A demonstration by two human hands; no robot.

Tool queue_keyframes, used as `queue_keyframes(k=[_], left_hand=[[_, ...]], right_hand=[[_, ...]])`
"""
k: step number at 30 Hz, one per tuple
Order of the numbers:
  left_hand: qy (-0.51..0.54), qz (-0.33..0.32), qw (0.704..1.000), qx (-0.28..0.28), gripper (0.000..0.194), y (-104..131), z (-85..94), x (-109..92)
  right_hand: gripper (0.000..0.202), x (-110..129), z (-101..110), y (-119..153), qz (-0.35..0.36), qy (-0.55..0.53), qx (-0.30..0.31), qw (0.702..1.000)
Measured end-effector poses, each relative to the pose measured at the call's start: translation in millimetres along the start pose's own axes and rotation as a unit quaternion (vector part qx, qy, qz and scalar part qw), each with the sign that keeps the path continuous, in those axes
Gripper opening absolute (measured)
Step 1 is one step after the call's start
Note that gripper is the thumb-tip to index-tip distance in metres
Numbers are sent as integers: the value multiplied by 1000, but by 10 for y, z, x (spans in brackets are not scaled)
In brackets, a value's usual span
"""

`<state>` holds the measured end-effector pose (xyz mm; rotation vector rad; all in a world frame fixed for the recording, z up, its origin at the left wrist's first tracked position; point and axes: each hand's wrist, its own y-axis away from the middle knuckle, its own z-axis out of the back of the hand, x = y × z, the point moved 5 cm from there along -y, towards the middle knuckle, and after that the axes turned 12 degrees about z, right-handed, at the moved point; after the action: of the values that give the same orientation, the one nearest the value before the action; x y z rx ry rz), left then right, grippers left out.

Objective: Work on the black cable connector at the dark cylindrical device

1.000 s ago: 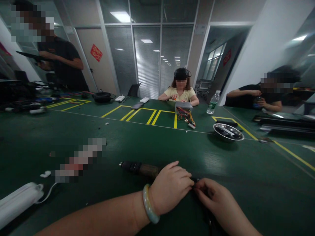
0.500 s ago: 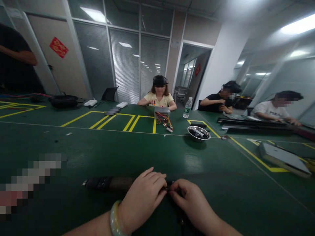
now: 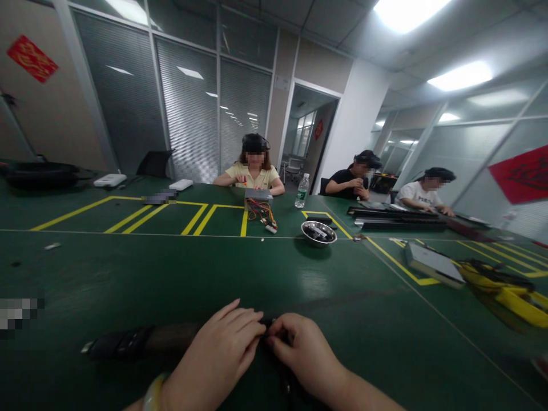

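A long dark rod-like thing [image 3: 166,339], with black bands and a shiny metal tip at its left end, lies across the near table. My left hand [image 3: 220,345] covers its right part, fingers curved over it and fingertips near the thumb. Beside those fingertips, my right hand [image 3: 306,345] is closed in a pinch. What it pinches is small and hidden by the fingers. Below the hands a dark part [image 3: 286,382] of something hangs toward the near side, too dim to name. A pale bangle [image 3: 153,394] circles my left wrist.
Past my hands stand a metal bowl [image 3: 319,242] with dark pieces in it, a water bottle [image 3: 302,191] and a grey box with coloured cables [image 3: 263,212]. A flat silver device [image 3: 432,264] and yellow items [image 3: 520,302] lie right. Several people sit across the table.
The camera has turned right, so the scene has slid left in view. Both hands stay together at the same part of the dark rod-like thing, the right still pinching.
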<state>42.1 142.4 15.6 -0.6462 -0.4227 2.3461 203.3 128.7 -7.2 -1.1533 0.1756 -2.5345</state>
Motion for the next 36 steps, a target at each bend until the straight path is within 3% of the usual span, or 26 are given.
queue_keyframes(k=[36], left_hand=[[-31,3,998,55,33,-1,-10,11]], right_hand=[[5,-60,-18,22,6,-1,-8,1000]])
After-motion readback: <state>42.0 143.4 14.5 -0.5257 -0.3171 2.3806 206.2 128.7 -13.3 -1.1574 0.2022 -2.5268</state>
